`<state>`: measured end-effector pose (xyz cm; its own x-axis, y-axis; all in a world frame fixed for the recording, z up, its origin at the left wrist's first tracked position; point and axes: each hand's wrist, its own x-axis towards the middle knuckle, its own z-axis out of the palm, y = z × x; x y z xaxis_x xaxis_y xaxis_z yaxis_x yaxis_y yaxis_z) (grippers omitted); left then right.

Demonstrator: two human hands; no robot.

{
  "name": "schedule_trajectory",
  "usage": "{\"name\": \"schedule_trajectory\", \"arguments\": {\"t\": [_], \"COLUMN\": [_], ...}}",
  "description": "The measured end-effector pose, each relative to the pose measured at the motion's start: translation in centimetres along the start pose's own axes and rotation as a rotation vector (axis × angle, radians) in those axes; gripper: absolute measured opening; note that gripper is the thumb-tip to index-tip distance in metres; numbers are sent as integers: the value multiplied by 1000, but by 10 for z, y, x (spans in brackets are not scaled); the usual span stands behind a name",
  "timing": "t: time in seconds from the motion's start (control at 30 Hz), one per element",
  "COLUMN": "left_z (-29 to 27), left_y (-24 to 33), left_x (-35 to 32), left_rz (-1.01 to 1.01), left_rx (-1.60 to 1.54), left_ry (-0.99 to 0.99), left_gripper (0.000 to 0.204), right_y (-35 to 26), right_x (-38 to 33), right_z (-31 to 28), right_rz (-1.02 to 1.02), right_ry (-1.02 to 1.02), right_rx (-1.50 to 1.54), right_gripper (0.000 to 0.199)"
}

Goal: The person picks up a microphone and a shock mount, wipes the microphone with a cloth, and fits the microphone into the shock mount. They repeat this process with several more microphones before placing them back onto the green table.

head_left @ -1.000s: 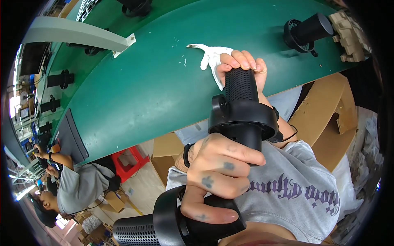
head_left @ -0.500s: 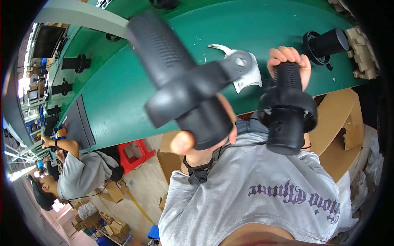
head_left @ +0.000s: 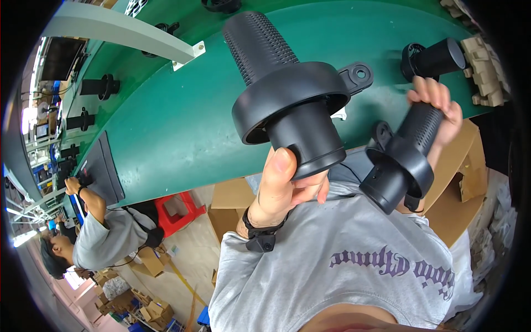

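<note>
"Since both your hands are full, what's in the left one?"

"My left hand is clamped on the smooth base of the left mic, thumb across the front. Its perforated end points up and to the left, over the green table."

"And the other?"

"My right hand has its fingers wrapped around the perforated end of the right mic, so the smooth base points toward my grey shirt."

"Do the two touch?"

"No, I hold them up, apart from each other. A white scrap shows behind the left mic, and a third mic sits on the table, just beside a pulp tray."
</note>
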<state>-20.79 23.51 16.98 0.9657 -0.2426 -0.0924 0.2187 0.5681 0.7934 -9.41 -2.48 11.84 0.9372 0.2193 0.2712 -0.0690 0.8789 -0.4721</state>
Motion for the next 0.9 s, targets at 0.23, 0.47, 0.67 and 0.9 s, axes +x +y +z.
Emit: {"name": "schedule_trajectory", "arguments": {"t": [0.23, 0.47, 0.67, 0.9], "left_z": [11, 23, 40, 23], "left_y": [30, 61, 54, 31], "left_x": [10, 35, 45, 57], "left_rz": [-251, -636, -591, -615], "left_rx": [52, 394, 636, 745], "left_ry": [-79, -75, -59, -81], "left_gripper": [56, 56, 61, 61], "right_y": [-129, -161, -178, -161], "right_x": [-48, -26, -10, 16], "right_z": [63, 28, -33, -31], "right_rz": [-584, -537, -809, -838], "right_ry": [-394, -134, 125, -52], "right_rx": [-1555, -2119, -2157, -2335], "right_gripper": [19, 17, 16, 15]}}
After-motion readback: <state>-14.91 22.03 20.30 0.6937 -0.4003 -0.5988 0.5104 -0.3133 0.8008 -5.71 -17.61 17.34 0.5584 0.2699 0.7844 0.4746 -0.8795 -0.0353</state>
